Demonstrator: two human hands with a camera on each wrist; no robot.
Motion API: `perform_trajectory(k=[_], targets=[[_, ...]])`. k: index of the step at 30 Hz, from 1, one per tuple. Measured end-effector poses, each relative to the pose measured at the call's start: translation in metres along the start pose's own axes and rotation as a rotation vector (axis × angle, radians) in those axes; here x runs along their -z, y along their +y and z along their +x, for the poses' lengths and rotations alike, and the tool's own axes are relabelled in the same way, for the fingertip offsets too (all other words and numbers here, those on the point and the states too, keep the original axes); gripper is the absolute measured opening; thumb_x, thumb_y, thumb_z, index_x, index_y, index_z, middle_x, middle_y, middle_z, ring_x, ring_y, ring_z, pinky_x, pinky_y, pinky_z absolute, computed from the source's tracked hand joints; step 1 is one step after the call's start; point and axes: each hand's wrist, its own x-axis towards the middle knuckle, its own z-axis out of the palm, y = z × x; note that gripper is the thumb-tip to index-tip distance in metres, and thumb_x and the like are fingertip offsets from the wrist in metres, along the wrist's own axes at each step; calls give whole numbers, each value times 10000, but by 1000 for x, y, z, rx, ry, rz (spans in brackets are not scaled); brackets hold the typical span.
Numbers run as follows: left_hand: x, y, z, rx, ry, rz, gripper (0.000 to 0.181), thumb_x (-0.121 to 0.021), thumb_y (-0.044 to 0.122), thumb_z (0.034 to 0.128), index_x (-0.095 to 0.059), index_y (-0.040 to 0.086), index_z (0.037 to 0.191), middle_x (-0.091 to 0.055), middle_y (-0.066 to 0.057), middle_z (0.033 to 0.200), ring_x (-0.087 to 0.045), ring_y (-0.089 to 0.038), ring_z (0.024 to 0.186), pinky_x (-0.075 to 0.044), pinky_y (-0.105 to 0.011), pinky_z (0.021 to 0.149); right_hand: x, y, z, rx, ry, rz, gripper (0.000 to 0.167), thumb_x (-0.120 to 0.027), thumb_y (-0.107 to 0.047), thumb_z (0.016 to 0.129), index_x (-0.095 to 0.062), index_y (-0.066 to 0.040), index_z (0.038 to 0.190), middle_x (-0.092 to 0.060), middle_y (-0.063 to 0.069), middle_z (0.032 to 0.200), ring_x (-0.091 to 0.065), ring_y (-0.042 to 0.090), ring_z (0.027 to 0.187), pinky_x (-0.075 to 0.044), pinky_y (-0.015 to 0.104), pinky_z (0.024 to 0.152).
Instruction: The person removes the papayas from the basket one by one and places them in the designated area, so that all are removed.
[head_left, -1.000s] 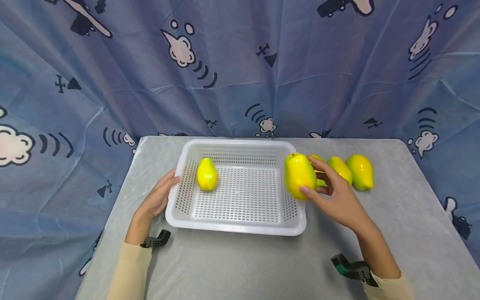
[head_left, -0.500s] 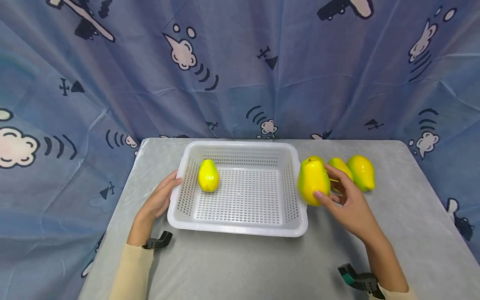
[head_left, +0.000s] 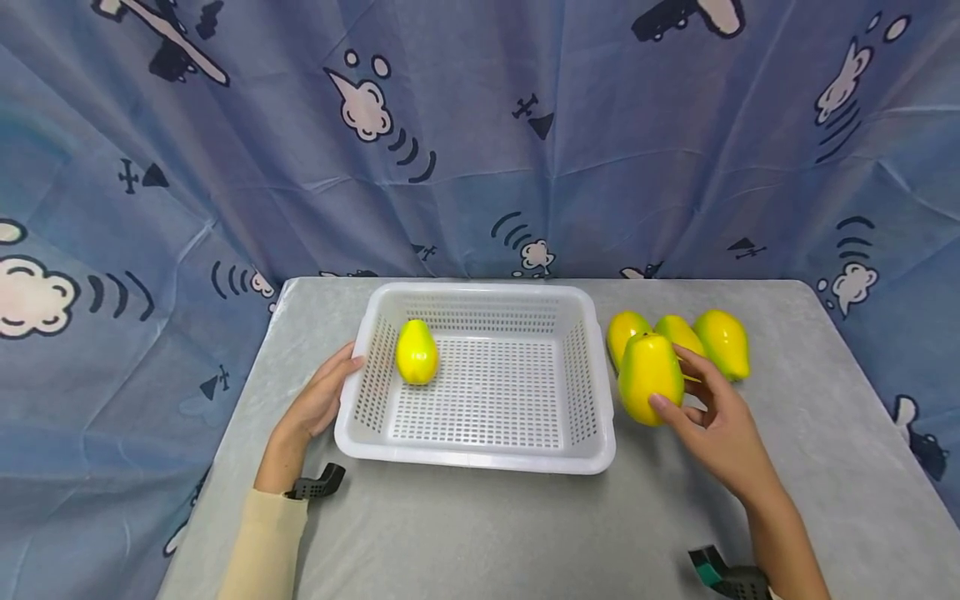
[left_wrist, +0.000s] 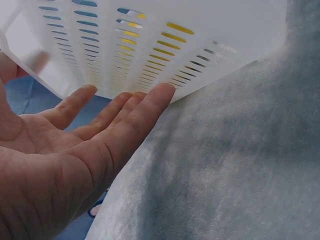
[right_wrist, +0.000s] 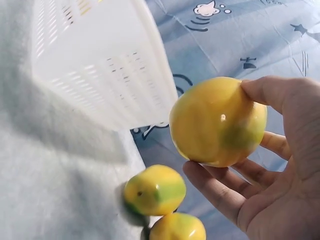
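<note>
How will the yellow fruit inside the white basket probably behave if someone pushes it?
The fruit would probably roll, since its sides are rounded. Its glossy skin may be slippery. It likely stays inside, because the basket has raised walls.

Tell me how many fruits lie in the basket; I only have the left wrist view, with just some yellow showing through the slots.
Observer: The head view shows one yellow-green fruit in the basket, near its left wall.
Operator: And what is the right hand doing?
Observer: It holds another fruit, thumb on the near side, outside the basket's right-hand wall.
Operator: Are there any more on the table?
Observer: Yes, three more fruits lie in a row to the right of the basket, partly hidden by the held one and the hand.
</note>
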Motion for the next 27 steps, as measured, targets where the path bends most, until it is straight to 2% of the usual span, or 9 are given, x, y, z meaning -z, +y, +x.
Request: perform_trajectory(k=[6, 16, 27], targets=[[0, 0, 1, -3, -3, 4, 667, -393, 351, 1136, -148, 117, 1711, -328, -320, 1669, -495, -458, 1444, -571, -332, 1001, 1, 13, -6, -39, 16, -24, 739, -755, -142, 987, -402, -183, 1635, -483, 219, 1539, -501, -123, 1174, -488, 23, 854], [0, 0, 0, 12, 12, -1, 673, -404, 347, 1131, -147, 122, 1711, -325, -307, 1677, -498, -428, 1441, -570, -316, 993, 0, 30, -13, -93, 35, -69, 724, -756, -195, 993, -410, -165, 1628, -492, 213, 1533, -481, -143, 1144, -469, 6, 829], [0, 0, 0, 6, 0, -12, 663, -401, 326, 1134, -146, 129, 1713, -317, -307, 1682, -459, -491, 1464, -563, -359, 1011, -4, 44, -20, -132, 73, -135, 733, -759, -253, 991, -410, -171, 1630, -484, 214, 1577, -412, -151, 1123, -401, -14, 802]])
